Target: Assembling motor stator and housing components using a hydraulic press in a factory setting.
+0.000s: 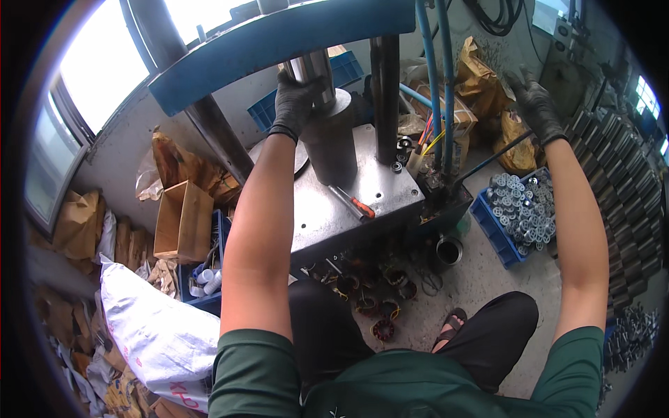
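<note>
My left hand (297, 103), in a dark glove, is closed around a shiny upright metal shaft (322, 73) beneath the blue crossbeam of a press. Directly below the shaft stands a thick grey metal cylinder (332, 150) with a flat round top, upright on the steel press table (390, 182). On the table in front of it lies a screwdriver (359, 205) with an orange and black handle. Far to the right, my gloved right hand (536, 106) is raised with fingers stretched out. A thin dark lever bar (493, 157) slants up to its wrist; contact is unclear.
Thick steel columns (385, 101) and blue hoses (448, 83) flank the work area. A blue crate (503, 233) of metal parts sits on the right floor, beside stacked metal pieces (617, 188). Wound coils (382, 329) lie below the table. A wooden box (182, 219) and white sack (157, 327) are left.
</note>
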Available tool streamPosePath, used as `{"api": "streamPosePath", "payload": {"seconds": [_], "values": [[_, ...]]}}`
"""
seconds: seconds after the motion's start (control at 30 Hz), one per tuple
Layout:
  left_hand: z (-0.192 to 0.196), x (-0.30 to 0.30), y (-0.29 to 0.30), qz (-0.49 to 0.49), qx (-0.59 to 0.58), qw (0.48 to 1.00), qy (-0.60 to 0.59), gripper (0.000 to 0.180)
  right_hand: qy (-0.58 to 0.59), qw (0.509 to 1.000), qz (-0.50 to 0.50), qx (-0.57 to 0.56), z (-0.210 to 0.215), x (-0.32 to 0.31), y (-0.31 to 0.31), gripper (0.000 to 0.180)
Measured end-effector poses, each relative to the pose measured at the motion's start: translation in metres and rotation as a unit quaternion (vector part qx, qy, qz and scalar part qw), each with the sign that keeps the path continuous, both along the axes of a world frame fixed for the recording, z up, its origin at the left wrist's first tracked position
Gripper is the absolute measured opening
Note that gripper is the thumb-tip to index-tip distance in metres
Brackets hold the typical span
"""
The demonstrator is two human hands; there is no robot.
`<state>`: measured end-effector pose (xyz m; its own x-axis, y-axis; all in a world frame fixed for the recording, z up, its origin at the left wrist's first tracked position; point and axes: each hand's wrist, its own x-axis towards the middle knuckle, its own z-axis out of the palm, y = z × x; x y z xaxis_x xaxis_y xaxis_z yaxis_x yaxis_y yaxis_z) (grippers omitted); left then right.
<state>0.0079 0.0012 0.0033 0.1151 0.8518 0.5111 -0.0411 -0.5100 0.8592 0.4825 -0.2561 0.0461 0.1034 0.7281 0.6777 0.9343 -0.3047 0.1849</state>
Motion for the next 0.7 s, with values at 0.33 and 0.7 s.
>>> {"api": "streamPosePath", "payload": {"seconds": [0.33,0.7], "values": [[0.001,-0.010,-0.129,-0.020,0.127,0.992,-0.010,0.075,0.056,0.996,-0.015,0.060,-0.005,-0.017,-0.001,0.076],[-0.117,-0.009,-0.286,-0.145,-0.064,0.960,-0.232,0.100,0.295,0.935,0.177,0.083,-0.055,-0.083,-0.158,0.043]]}}
